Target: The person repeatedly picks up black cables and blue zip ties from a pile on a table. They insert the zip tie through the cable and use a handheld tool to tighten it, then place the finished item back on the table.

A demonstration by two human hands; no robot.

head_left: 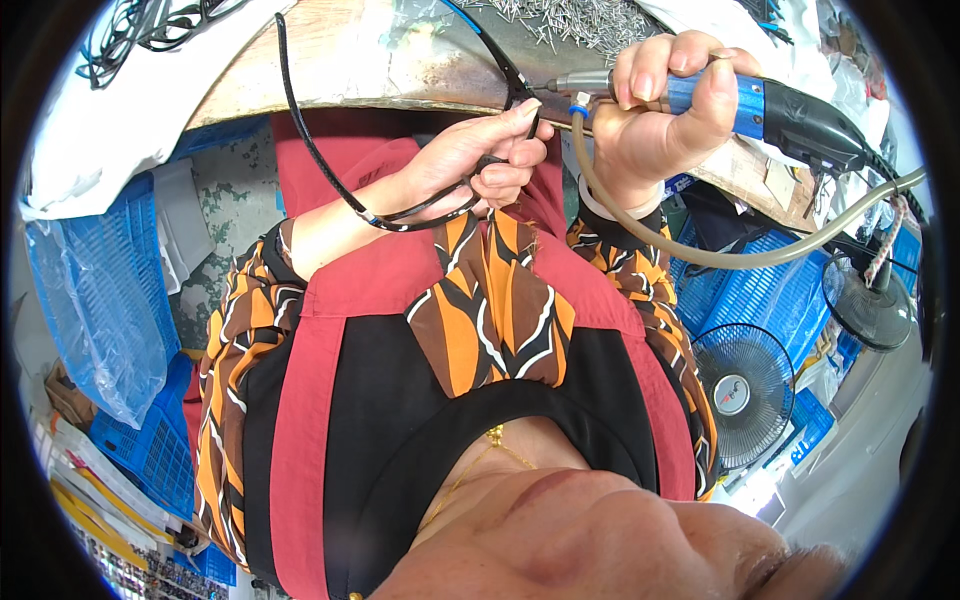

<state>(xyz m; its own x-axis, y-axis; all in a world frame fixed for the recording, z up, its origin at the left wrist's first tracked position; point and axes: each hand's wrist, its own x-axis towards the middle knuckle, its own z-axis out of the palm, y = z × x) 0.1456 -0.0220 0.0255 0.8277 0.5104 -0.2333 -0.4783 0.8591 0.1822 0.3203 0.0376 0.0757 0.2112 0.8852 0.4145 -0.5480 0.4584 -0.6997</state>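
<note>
My left hand (480, 165) is closed around a black eyeglass frame (318, 160), held just off the near edge of the worktable. One thin temple of it curves up to the left. The other temple, bluish toward its end, runs up over the table. My right hand (675, 100) grips a blue and black powered screwdriver (755, 105) lying nearly level. Its metal nose points left, with the tip at the frame's hinge beside my left fingertips. A beige hose (640, 235) joins the screwdriver near its nose. My fingers hide part of the frame.
Small metal screws (590, 25) lie heaped on the worktable (400, 65). More dark frames (150, 35) rest on white cloth at far left. Blue crates (120, 290) stand at left, and more at right. Two fans, one a round grey fan (745, 395), stand at right.
</note>
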